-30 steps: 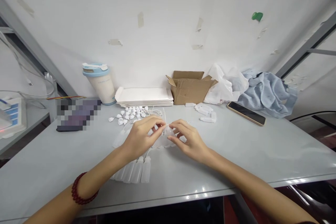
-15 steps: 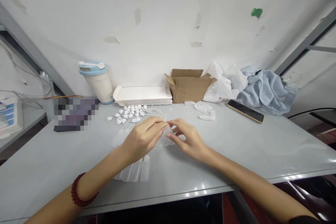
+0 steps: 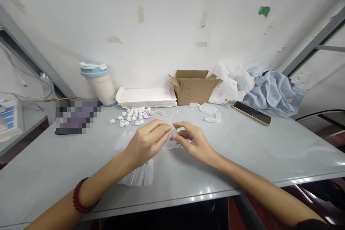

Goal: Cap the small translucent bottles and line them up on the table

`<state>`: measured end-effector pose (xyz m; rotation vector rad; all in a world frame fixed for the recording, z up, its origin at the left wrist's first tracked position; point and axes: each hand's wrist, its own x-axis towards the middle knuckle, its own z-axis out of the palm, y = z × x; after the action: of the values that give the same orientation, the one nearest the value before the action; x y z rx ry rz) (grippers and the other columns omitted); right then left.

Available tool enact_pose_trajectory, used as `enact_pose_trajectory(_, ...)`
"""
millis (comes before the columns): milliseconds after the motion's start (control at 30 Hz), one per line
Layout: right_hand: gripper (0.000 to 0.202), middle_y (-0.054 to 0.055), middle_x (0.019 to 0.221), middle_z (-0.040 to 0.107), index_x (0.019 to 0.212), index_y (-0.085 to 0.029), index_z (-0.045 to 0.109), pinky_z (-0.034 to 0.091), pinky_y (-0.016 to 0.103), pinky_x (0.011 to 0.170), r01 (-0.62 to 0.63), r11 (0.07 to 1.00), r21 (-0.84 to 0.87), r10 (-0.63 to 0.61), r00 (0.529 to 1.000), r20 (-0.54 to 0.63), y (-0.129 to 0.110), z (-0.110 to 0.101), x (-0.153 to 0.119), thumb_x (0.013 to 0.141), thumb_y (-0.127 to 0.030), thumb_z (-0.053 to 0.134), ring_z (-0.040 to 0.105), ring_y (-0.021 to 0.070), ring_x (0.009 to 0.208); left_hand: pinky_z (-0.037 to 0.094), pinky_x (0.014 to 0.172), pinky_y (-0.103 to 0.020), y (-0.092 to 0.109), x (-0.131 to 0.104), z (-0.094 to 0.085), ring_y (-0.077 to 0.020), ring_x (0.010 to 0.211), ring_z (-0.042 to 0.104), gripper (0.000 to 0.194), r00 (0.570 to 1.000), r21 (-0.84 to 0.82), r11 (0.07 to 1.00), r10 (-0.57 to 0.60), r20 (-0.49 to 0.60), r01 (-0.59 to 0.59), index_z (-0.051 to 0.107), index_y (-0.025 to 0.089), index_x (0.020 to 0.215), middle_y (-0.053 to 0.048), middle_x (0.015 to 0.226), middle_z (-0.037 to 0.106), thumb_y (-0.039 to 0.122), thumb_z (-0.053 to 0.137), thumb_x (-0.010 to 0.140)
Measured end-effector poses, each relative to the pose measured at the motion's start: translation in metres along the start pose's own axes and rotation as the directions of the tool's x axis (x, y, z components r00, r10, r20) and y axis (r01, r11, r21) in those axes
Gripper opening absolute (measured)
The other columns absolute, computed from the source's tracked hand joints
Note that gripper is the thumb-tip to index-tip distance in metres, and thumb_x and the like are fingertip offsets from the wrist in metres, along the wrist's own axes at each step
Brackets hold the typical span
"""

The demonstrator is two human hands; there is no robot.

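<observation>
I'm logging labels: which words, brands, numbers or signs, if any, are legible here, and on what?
No text is legible.
Cup: faint lettering on its side, too small and blurred to read.
White plastic bag: reddish marks near its bottom, too small to identify as print.
Dark item at left: pixelated, so any text is hidden.

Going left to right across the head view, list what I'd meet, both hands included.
White-and-blue object at the left edge → blue-lidded tumbler → left hand → right hand → phone.
</observation>
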<state>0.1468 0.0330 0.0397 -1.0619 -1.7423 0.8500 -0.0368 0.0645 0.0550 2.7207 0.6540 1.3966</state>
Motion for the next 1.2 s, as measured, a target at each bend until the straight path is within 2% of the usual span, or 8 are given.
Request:
enact_pose_trajectory(167,0.028,0.002,0.072,0.063,0.107,-0.015,0.055,0.053,0.031,0.064,-0.101,0.991,0.092,0.097,0.994,0.044,-0.002,-0.001,0.000,0.087,-0.034,0.056,0.065,0.0165,0.067,0.054,0.067,-0.027,0.003,0.003,-0.003,-0.0150,0.077,0.063,0.019,0.999,-0.097,0.995,-0.012,0.041,0.016,0.064,0.015,0.099,-0.008,0.089,0.066,0.008,0.051,0.087)
enact_pose_trajectory(433,0.034,0.007,0.080,0.070,0.110,-0.017,0.053,0.054,0.036,0.074,-0.196,0.943,0.269,0.179,0.980,0.087,-0.008,-0.001,0.000,0.085,-0.039,0.059,0.068,0.0206,0.081,0.055,0.063,-0.026,0.005,0.005,-0.004,-0.0162,0.080,0.063,0.017,0.986,-0.121,0.981,-0.161,-0.050,0.154,0.065,0.015,0.094,-0.008,0.089,0.066,0.007,0.054,0.085)
enact_pose_trajectory(667,0.037,0.005,0.079,0.071,0.111,-0.016,0.053,0.055,0.037,0.074,-0.208,0.914,0.348,0.187,0.978,0.093,-0.009,-0.002,0.000,0.084,-0.040,0.061,0.068,0.0186,0.076,0.055,0.065,-0.027,0.006,0.004,-0.001,-0.0156,0.076,0.064,0.015,0.989,-0.127,0.984,-0.133,-0.060,0.124,0.064,0.014,0.092,-0.007,0.085,0.068,0.005,0.055,0.083)
enact_pose_trajectory(833,0.037,0.004,0.083,0.070,0.114,-0.018,0.053,0.056,0.037,0.074,-0.189,0.908,0.373,0.165,0.982,0.096,-0.012,-0.002,0.000,0.084,-0.039,0.060,0.067,0.0164,0.073,0.055,0.072,-0.032,0.005,0.003,-0.002,-0.0178,0.082,0.064,0.014,0.997,-0.100,0.993,-0.069,-0.045,0.064,0.063,0.016,0.089,-0.008,0.090,0.067,0.006,0.054,0.084)
enact_pose_trajectory(967,0.031,0.001,0.074,0.068,0.107,-0.018,0.055,0.056,0.036,0.074,-0.197,0.900,0.389,0.178,0.980,0.085,-0.012,-0.002,0.000,0.084,-0.037,0.062,0.067,0.0166,0.072,0.054,0.074,-0.034,0.004,0.003,-0.004,-0.0192,0.084,0.063,0.017,0.999,-0.040,0.999,-0.009,-0.039,0.007,0.061,0.015,0.097,-0.010,0.092,0.066,0.006,0.055,0.083)
enact_pose_trajectory(1100,0.030,0.002,0.075,0.068,0.105,-0.018,0.057,0.055,0.036,0.073,-0.213,0.882,0.420,0.189,0.977,0.098,-0.012,-0.005,0.002,0.083,-0.038,0.063,0.067,0.0168,0.072,0.052,0.083,-0.042,0.003,0.005,-0.007,-0.0250,0.098,0.060,0.029,0.996,0.009,0.997,0.079,0.051,-0.080,0.056,0.015,0.110,-0.013,0.104,0.064,0.015,0.062,0.082)
enact_pose_trajectory(1200,0.031,0.004,0.083,0.069,0.105,-0.018,0.059,0.055,0.035,0.072,-0.209,0.860,0.466,0.171,0.978,0.123,-0.013,-0.006,0.004,0.083,-0.039,0.063,0.068,0.0182,0.078,0.048,0.091,-0.048,0.004,0.006,-0.008,-0.0293,0.109,0.054,0.038,0.987,0.046,0.994,0.092,0.128,-0.098,0.052,0.014,0.117,-0.016,0.114,0.060,0.022,0.065,0.082)
